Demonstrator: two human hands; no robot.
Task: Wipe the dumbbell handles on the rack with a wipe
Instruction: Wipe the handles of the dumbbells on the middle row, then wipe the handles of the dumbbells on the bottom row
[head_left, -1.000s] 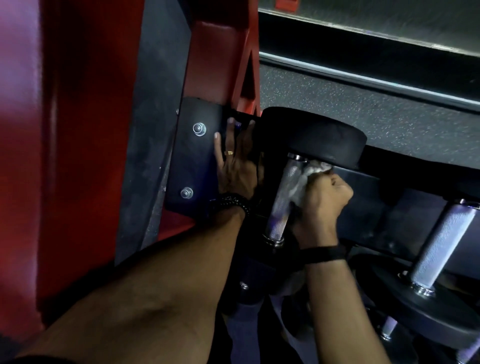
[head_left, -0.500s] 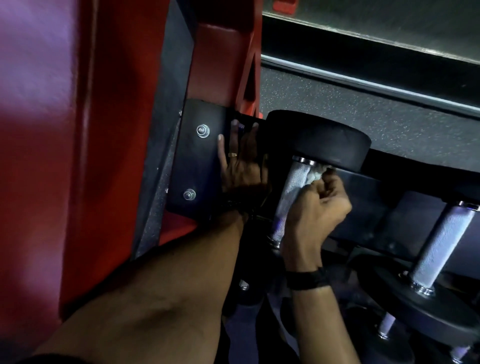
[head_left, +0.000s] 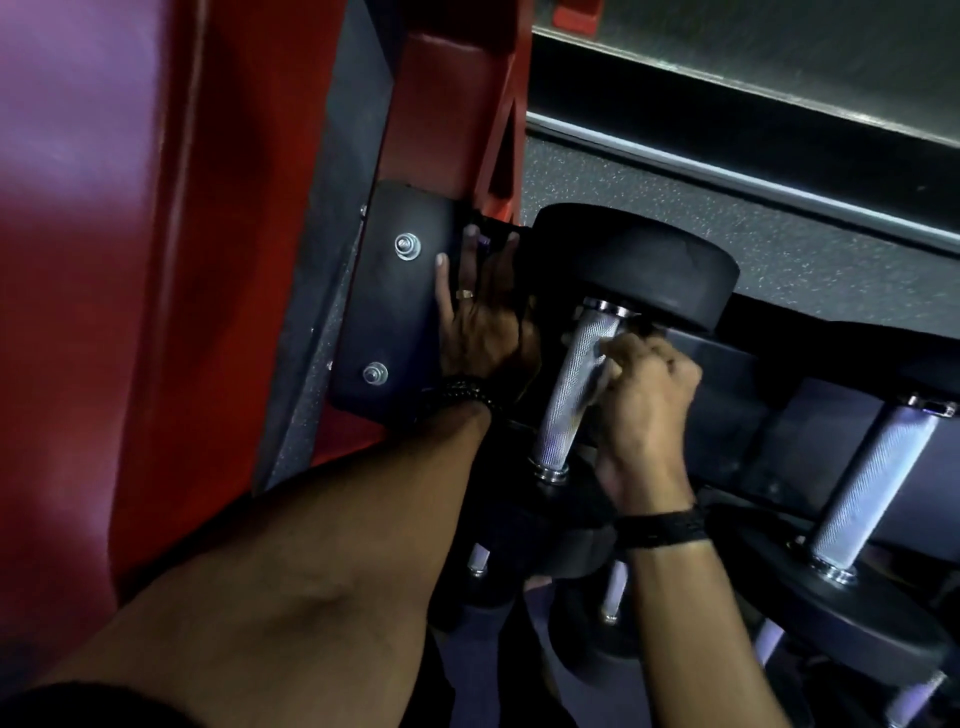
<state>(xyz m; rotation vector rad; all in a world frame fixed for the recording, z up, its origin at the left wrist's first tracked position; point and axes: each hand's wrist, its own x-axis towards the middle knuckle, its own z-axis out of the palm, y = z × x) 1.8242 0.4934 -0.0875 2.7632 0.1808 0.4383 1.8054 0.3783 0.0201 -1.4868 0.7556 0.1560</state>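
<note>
Red frame of the rack fills the upper left, with a purple-lit panel at the far left edge. Speckled floor lies beyond the rack, bounded by a dark ledge.

Black plate, fixed by two bolts, sits on the frame's lower end. Dumbbell rests tilted on the rack just right of the plate, far head uppermost. A second dumbbell lies well to its right at the same tilt; smaller ones show dimly on the tier below.

Left hand, fingers straight, lies flat against the plate's edge in the gap beside the first dumbbell's far head; it holds nothing. It wears a ring and a dark beaded wristband.

Right hand, with a black wristband, has its fingers curled at the right side of the knurled handle, near the upper end. A pale strip between fingers and handle appears to be the wipe, pressed to the metal; most of it is hidden in the fist.
</note>
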